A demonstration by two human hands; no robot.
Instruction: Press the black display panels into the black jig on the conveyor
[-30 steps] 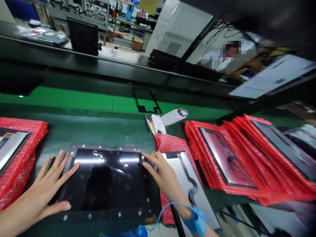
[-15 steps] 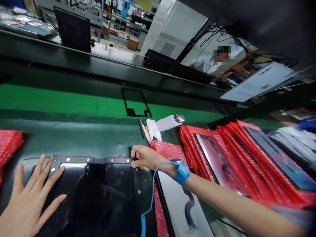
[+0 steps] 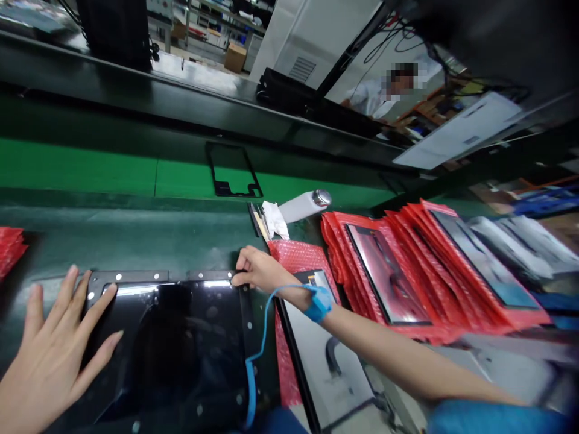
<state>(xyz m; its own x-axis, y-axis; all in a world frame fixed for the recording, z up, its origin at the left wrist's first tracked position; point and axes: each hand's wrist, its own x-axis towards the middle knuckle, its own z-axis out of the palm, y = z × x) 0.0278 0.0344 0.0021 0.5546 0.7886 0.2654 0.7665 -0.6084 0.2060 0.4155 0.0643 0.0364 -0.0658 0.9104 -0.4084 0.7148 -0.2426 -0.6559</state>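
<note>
A glossy black panel (image 3: 181, 349) lies on the green mat before me, with a dark border strip (image 3: 210, 275) dotted with small white discs. My left hand (image 3: 58, 343) rests flat with fingers spread over the panel's left edge. At its far right corner my right hand (image 3: 253, 269) is closed, thumb and fingertips together at the border; whatever is pinched there is too small to make out. A blue wrist strap (image 3: 320, 303) with a coiled cord (image 3: 251, 386) circles my right wrist, the cord hanging across the panel's right side.
Right of the panel, a silver-backed screen (image 3: 323, 355) lies on red bubble wrap (image 3: 301, 256). Farther right are several red bubble-wrap sleeves (image 3: 434, 265) with screens. Behind stand a white bottle (image 3: 301, 207), a tissue (image 3: 274, 220) and a thin black frame (image 3: 233, 172). A person (image 3: 375, 93) is beyond.
The view has tilted down, so the panel's near border now shows. Both hands stay at about the same places on the panel; the right hand remains closed at the corner.
</note>
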